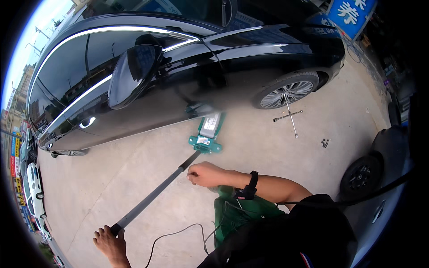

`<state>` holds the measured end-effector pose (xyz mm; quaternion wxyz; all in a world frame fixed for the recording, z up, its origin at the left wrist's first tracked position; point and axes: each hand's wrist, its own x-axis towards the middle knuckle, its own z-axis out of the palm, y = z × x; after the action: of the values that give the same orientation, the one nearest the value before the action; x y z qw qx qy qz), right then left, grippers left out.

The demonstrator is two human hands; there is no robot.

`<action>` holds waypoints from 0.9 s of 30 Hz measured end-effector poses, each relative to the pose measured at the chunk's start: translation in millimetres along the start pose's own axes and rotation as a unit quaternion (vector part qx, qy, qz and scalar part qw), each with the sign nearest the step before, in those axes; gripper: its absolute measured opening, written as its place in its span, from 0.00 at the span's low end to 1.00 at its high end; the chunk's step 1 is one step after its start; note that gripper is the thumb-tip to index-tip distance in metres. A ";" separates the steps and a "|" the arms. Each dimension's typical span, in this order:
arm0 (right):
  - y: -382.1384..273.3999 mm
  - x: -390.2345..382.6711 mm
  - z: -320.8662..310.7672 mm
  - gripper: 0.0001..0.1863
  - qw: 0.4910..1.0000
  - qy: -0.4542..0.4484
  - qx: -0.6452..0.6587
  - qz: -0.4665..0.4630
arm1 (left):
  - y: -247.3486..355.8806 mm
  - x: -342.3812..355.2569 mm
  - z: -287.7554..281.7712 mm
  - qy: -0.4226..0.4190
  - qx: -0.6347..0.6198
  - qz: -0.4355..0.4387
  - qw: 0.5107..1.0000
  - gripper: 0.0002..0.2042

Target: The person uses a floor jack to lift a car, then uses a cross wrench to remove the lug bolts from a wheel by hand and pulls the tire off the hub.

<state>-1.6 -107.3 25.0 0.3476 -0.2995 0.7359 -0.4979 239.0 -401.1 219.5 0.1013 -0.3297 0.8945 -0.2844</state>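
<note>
My left hand [109,244] grips the black end of a long grey jack handle [152,198], its fingers and thumb around the end. The handle slopes up to a green floor jack [206,134], whose front part reaches under the side sill of a black car [178,94]. Beside the upper part of the handle, my right hand [206,174] is closed in a loose fist. No object shows in it, and it looks apart from the handle. A black band with a small device [246,191] is strapped on my right wrist.
A four-way lug wrench [290,115] stands at the car's front wheel [288,93]. Several small dark nuts [325,143] lie on the concrete floor [259,143]. Another car's wheel [361,175] is close on the right. A thin cable [178,230] hangs near my legs.
</note>
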 end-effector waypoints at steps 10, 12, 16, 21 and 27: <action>-68.9 -19.1 100.1 0.12 0.994 -0.055 -0.089 -0.032 | -25.2 18.2 16.6 -0.089 -0.064 0.074 0.991 0.24; -70.6 -21.8 130.2 0.12 0.994 -0.059 -0.094 -0.015 | -32.1 5.3 28.6 -0.087 -0.061 0.055 0.993 0.23; -63.7 -34.5 194.0 0.12 0.995 -0.035 -0.088 0.009 | -61.3 -34.1 106.1 -0.079 -0.058 0.012 0.995 0.22; -58.9 -50.1 273.2 0.13 0.995 0.018 -0.061 0.075 | -132.4 -169.0 391.7 -0.114 -0.136 -0.015 0.984 0.24; -82.2 -93.8 330.0 0.13 0.994 0.019 -0.068 0.085 | -138.3 -143.5 373.2 -0.302 -0.166 0.033 0.938 0.27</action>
<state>327.7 -233.2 35.7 0.3539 -0.2494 0.7972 -0.4208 559.6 -559.0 -7.0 0.3199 -0.3825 0.8667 -0.0157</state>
